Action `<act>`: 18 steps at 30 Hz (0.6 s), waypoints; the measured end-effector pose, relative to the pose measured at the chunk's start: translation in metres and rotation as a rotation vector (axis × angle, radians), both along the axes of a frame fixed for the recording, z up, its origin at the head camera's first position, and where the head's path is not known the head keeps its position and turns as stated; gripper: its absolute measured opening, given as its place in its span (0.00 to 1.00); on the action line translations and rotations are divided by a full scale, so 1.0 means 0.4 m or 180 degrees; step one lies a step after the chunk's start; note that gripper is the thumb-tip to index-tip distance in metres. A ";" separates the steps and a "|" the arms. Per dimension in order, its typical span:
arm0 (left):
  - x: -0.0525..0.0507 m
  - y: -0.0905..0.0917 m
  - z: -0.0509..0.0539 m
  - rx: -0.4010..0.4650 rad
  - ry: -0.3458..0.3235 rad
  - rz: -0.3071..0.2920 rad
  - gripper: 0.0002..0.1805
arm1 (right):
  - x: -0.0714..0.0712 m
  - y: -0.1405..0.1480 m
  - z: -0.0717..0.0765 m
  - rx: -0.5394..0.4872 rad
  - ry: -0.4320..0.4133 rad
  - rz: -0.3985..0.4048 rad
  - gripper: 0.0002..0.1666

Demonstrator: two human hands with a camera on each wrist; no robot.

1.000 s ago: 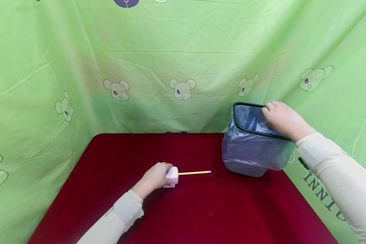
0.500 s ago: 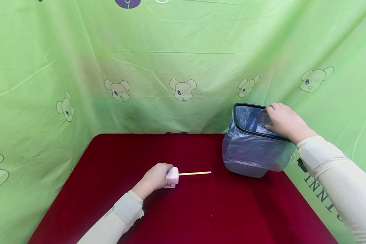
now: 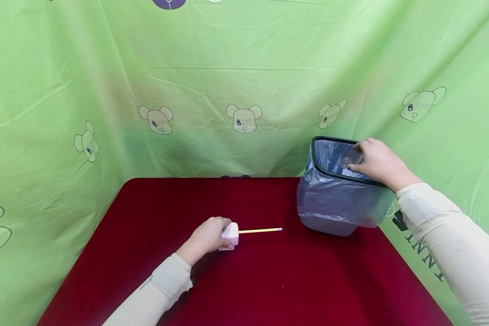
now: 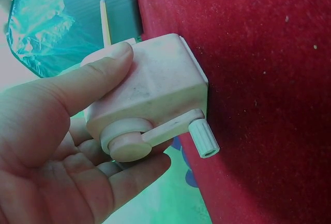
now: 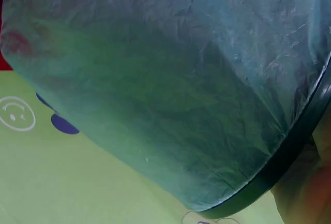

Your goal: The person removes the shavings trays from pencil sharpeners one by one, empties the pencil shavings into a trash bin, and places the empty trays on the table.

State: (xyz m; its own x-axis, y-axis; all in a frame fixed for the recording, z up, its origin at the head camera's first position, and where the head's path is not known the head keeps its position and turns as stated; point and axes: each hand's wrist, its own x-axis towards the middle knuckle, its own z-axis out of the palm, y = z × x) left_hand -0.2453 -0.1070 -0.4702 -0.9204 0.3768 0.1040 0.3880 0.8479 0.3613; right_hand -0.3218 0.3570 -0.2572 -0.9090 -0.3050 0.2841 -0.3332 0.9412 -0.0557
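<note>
My left hand (image 3: 207, 234) grips a pale pink crank pencil sharpener (image 3: 230, 233), thumb across its top in the left wrist view, where the crank handle (image 4: 204, 137) shows. A yellow pencil (image 3: 260, 230) sticks out of the sharpener's far side, pointing right. At the right, my right hand (image 3: 381, 164) is over the mouth of a grey trash bin (image 3: 328, 226) lined with a translucent bag (image 3: 342, 201). Its thumb and fingers pinch a clear plastic box-like piece (image 3: 349, 157), hard to make out against the liner. Only a blurred edge of that hand enters the right wrist view.
A black rim (image 3: 323, 172) holds the liner around the bin's mouth. The bin stands at the back right of the red-covered table (image 3: 179, 199). Green printed curtains (image 3: 195, 90) hang close behind the table and at both sides.
Over the bin, my right hand has turned, its thumb swinging left, and the clear piece has come into view and tilted. My left hand, the sharpener and the pencil stay put.
</note>
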 end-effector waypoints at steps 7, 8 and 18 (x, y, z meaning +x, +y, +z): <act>0.001 0.000 0.004 -0.0030 0.0014 -0.0021 0.37 | -0.001 0.004 -0.004 -0.0366 -0.0136 -0.0141 0.40; 0.002 0.000 0.004 -0.0025 0.0002 -0.0014 0.37 | -0.001 0.005 -0.004 -0.0394 -0.0144 -0.0157 0.40; 0.006 0.001 0.010 0.0010 -0.0026 -0.0018 0.36 | 0.008 0.005 -0.007 -0.0668 -0.0203 -0.0344 0.43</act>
State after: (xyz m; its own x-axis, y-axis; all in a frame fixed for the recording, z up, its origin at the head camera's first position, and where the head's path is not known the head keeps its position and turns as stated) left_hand -0.2428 -0.1067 -0.4661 -0.9191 0.3818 0.0979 0.3899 0.8445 0.3672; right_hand -0.3186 0.3588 -0.2598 -0.9513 -0.1454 0.2720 -0.2208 0.9368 -0.2715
